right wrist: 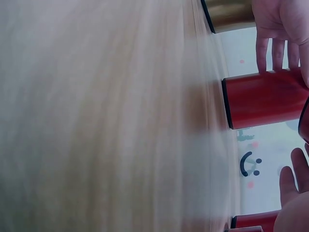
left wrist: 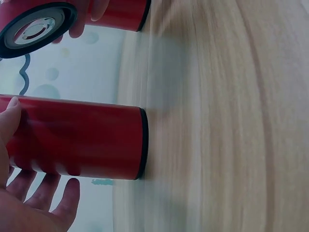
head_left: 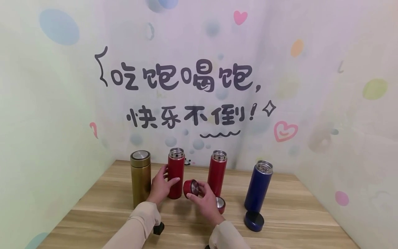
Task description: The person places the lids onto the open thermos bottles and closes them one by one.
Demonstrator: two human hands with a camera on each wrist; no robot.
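A wooden table (head_left: 280,221) in a corner of painted walls carries four upright flasks in a row — gold (head_left: 140,178), red (head_left: 176,173), a second red one (head_left: 217,172) and blue (head_left: 258,186). The blue flask's lid (head_left: 254,221) lies on the table before it, and another red lid (head_left: 220,204) lies beside the second red flask. The left hand (head_left: 161,186) wraps loosely round the first red flask with thumb and fingers touching it, while the right hand (head_left: 206,202) pinches a red lid (head_left: 191,187) on its side just beside that flask — fingers curled on its rim.

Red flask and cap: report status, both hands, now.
Left hand grips left red flask, upright, uncapped. Right hand holds red cap beside it. Second red flask and another cap close behind right hand.
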